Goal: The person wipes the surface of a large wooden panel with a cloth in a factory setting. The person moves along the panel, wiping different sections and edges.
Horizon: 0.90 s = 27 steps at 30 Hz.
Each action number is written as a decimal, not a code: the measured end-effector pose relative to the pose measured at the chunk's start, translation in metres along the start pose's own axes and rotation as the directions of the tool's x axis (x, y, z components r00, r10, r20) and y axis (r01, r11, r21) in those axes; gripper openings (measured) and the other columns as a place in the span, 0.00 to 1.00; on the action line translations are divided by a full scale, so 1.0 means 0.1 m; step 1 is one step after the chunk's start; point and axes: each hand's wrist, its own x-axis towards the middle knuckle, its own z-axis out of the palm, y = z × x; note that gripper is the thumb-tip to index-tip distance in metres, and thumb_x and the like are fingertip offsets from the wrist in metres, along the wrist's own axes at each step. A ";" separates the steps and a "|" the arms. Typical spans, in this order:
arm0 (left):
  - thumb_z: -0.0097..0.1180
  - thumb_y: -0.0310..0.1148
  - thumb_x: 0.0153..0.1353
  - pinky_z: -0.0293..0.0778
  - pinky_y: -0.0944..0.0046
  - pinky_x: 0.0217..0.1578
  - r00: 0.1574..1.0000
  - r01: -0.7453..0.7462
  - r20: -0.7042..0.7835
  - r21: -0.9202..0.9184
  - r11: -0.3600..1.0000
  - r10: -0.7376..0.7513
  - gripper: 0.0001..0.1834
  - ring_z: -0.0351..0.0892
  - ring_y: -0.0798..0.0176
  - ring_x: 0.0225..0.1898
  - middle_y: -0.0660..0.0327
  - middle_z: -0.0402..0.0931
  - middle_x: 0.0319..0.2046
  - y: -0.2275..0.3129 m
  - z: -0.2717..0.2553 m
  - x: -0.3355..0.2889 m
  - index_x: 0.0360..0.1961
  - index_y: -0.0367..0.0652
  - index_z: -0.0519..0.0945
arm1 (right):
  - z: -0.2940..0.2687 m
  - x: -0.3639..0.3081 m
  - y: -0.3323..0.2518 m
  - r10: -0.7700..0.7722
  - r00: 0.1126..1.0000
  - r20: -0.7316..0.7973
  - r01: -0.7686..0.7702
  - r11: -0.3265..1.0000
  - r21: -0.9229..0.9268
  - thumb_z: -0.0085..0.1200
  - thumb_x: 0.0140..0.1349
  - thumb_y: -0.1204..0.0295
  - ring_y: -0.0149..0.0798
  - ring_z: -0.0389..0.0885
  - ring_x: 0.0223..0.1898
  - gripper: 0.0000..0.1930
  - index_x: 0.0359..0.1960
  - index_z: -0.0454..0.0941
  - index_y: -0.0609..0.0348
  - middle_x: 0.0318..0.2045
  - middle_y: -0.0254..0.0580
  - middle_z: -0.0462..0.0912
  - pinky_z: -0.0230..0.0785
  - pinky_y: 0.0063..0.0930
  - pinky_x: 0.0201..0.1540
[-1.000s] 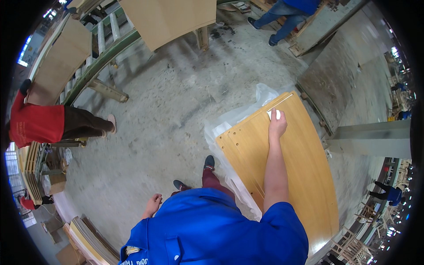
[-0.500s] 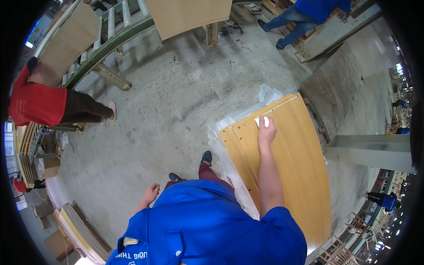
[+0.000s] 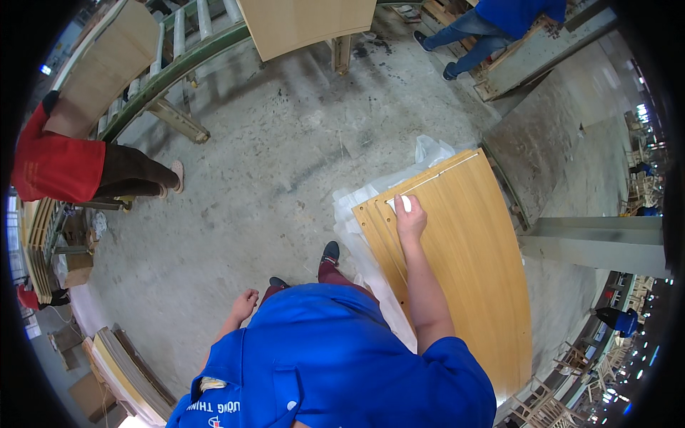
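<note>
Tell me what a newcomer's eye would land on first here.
Probably the yellowish wooden panel right of centre, where the right hand holds a small white object against it. Next, the bright blue shirt filling the lower middle, the left hand beside it. At far left, a person in red stands beside a tan board.

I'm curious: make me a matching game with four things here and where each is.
1. Bare right hand
2. Bare left hand
3. Broad, curve-edged wooden panel
4. Translucent whitish plastic sheet

A. Peeking out past the panel's edge
B. Left of the panel, apart from it
C. Gripping a small white object
D. Beneath the right hand

Pairs: 1-C, 2-B, 3-D, 4-A
</note>
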 end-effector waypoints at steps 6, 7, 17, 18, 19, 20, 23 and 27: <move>0.44 0.39 0.60 0.73 0.62 0.34 1.000 0.003 0.006 -0.034 0.999 -0.003 0.17 0.78 0.62 0.31 0.54 0.78 0.34 0.00 0.00 0.02 0.44 0.38 0.74 | 0.00 0.00 0.01 -0.016 1.000 0.005 0.016 1.000 -0.021 0.56 0.54 0.57 0.44 0.78 0.21 0.16 0.24 0.75 0.59 0.18 0.45 0.78 0.66 0.34 0.25; 0.44 0.39 0.60 0.73 0.62 0.34 1.000 0.004 0.003 -0.034 0.999 -0.004 0.17 0.78 0.62 0.31 0.54 0.78 0.34 0.00 0.00 0.02 0.44 0.38 0.74 | 0.00 0.00 0.01 -0.022 1.000 0.006 0.022 1.000 -0.022 0.56 0.54 0.57 0.44 0.78 0.21 0.16 0.24 0.75 0.59 0.18 0.45 0.78 0.66 0.34 0.25; 0.44 0.40 0.60 0.73 0.63 0.34 1.000 -0.009 -0.015 0.017 1.000 0.009 0.18 0.78 0.62 0.29 0.55 0.78 0.32 0.05 0.04 0.01 0.43 0.38 0.74 | 0.01 0.01 0.10 -0.044 0.996 0.078 0.041 0.998 0.044 0.56 0.53 0.54 0.47 0.78 0.22 0.16 0.26 0.77 0.56 0.18 0.46 0.78 0.67 0.37 0.24; 0.44 0.40 0.60 0.73 0.63 0.34 1.000 -0.013 -0.014 0.023 1.000 0.013 0.18 0.78 0.62 0.29 0.55 0.78 0.32 0.06 0.04 0.01 0.43 0.38 0.74 | 0.01 0.01 0.09 -0.043 0.995 0.087 0.040 0.998 0.044 0.56 0.52 0.54 0.47 0.78 0.22 0.16 0.26 0.77 0.56 0.18 0.46 0.78 0.67 0.37 0.24; 0.44 0.40 0.60 0.73 0.63 0.34 1.000 -0.012 -0.015 0.019 1.000 0.012 0.17 0.78 0.62 0.29 0.55 0.78 0.32 0.07 0.05 0.02 0.42 0.38 0.74 | 0.01 0.01 0.09 -0.042 0.994 0.097 0.038 0.998 0.044 0.56 0.52 0.54 0.47 0.78 0.22 0.16 0.26 0.77 0.56 0.18 0.46 0.78 0.67 0.37 0.24; 0.44 0.40 0.60 0.73 0.63 0.34 1.000 -0.011 -0.017 0.016 1.000 0.011 0.17 0.78 0.62 0.29 0.56 0.78 0.32 0.08 0.06 0.02 0.42 0.38 0.74 | 0.02 0.01 0.08 -0.050 0.994 0.096 0.047 0.998 0.042 0.57 0.52 0.54 0.47 0.78 0.22 0.16 0.26 0.77 0.56 0.18 0.46 0.79 0.67 0.36 0.24; 0.44 0.40 0.60 0.72 0.63 0.34 1.000 -0.023 -0.010 0.009 1.000 0.023 0.17 0.77 0.62 0.29 0.56 0.78 0.32 0.11 0.08 0.04 0.42 0.38 0.75 | 0.01 -0.02 0.07 -0.069 0.993 0.097 0.065 0.997 0.043 0.57 0.52 0.56 0.43 0.78 0.21 0.16 0.25 0.77 0.57 0.18 0.44 0.78 0.67 0.34 0.24; 0.44 0.39 0.60 0.73 0.63 0.33 0.999 -0.043 -0.012 -0.004 0.999 0.043 0.17 0.78 0.63 0.30 0.56 0.78 0.32 0.11 0.12 0.04 0.42 0.38 0.75 | -0.06 -0.08 0.05 -0.049 0.990 0.136 0.038 0.995 0.089 0.58 0.53 0.59 0.35 0.77 0.20 0.14 0.24 0.76 0.59 0.17 0.41 0.78 0.66 0.28 0.25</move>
